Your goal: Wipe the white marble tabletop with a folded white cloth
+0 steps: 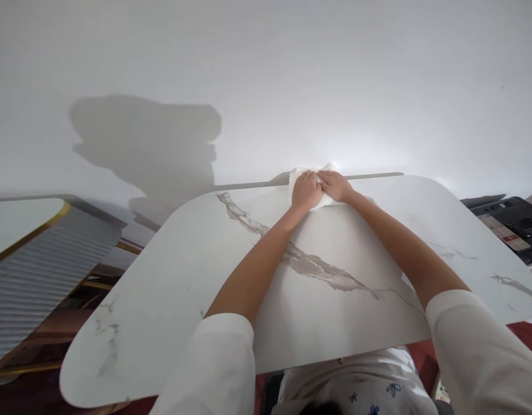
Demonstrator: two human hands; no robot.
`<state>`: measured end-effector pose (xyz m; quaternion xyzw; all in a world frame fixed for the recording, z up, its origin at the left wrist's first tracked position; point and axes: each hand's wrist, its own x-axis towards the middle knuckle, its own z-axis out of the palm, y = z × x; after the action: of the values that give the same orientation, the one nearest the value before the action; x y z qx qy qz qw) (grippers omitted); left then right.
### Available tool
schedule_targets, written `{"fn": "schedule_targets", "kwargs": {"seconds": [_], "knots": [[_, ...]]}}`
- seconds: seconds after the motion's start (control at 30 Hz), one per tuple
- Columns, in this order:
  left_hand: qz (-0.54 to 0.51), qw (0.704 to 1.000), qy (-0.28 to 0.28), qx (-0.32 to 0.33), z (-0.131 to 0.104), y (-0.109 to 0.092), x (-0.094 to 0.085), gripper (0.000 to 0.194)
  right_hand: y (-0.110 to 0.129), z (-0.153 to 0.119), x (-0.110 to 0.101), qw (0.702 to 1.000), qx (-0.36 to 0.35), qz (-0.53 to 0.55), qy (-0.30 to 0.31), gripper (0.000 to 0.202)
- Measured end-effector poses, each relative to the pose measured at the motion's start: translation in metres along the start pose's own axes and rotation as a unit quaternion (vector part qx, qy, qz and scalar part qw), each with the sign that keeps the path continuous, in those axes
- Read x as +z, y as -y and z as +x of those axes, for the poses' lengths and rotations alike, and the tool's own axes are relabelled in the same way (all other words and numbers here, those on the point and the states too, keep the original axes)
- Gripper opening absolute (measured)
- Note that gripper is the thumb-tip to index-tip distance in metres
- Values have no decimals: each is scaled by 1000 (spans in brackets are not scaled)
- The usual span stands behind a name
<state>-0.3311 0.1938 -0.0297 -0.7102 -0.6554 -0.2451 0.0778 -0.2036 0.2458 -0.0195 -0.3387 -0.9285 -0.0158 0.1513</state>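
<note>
A white cloth (321,202) lies at the far edge of a white marble-patterned table (162,300), close against the wall. Both arms reach out across the tabletop to it. My left hand (306,190) presses on the left part of the cloth, its fingers curled over the fabric. Beside it, my right hand (336,185) rests on the cloth's right part with fingers bent and pointing left. The two hands nearly touch. Some of the cloth sticks out beyond the fingers toward the wall.
A pale wall (266,86) rises behind the table, with a shadow on its left part. At the left stands a ribbed grey cabinet (45,271) with gold trim. A black case-like object (523,216) is beyond the table's right side.
</note>
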Motion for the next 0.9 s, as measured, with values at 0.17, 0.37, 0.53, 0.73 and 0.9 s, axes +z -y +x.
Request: {"fn": "schedule_targets", "kwargs": {"seconds": [0.17, 0.37, 0.53, 0.73, 0.9], "knots": [[18, 1000, 17, 16, -5, -5, -4, 41, 8, -8, -4, 1000, 13, -3, -1, 48], [23, 999, 9, 25, -32, -14, -13, 44, 29, -35, -10, 1000, 17, -12, -2, 49], [22, 999, 6, 46, -72, -23, -27, 45, 58, -68, -19, 999, 29, -8, 17, 52], [31, 998, 37, 39, -135, -43, -56, 48, 107, -122, -34, 999, 30, -5, 26, 53], [26, 998, 35, 44, -206, -67, -81, 52, 149, -185, -47, 1000, 2, 3, 5, 54]]}}
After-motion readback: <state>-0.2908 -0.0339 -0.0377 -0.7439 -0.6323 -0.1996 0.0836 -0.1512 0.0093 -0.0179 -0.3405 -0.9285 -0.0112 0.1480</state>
